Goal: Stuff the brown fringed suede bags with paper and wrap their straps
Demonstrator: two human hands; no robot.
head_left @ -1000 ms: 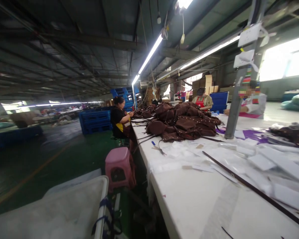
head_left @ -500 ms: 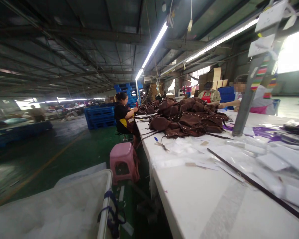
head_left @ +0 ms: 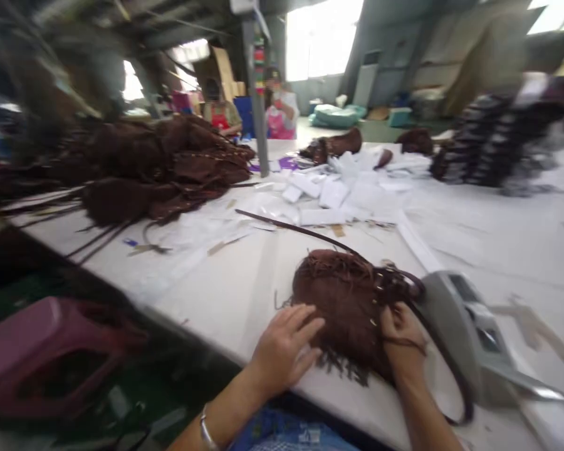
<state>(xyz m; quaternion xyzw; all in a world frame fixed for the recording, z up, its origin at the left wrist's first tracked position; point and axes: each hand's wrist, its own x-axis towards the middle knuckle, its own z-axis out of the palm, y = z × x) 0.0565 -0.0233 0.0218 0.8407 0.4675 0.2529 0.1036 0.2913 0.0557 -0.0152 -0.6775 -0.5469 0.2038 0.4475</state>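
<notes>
A dark brown bag (head_left: pixel 336 300) with fringe and metal studs lies on the white table in front of me. From its top, a long brown strap (head_left: pixel 301 230) runs out across the tabletop. My left hand (head_left: pixel 286 344) is at the bag's near left side, fingers stretched and slightly spread, holding nothing. At the studded edge on the right, my right hand (head_left: pixel 401 335) has its fingers curled on the bag. A thin brown cord crosses that wrist. What lies under the right fingertips is partly hidden.
A grey tape-dispenser-like device (head_left: pixel 472 338) stands right of the bag. Brown bags (head_left: pixel 169 163) are heaped at the left; white packets (head_left: pixel 333 188) lie beyond. A grey post (head_left: pixel 261 125) rises from the table (head_left: pixel 225 282). Two people work opposite. A pink stool (head_left: pixel 47 351) stands at left.
My view has swung right and down to the near part of the table. Both my hands, the bag and the grey device have come into view.
</notes>
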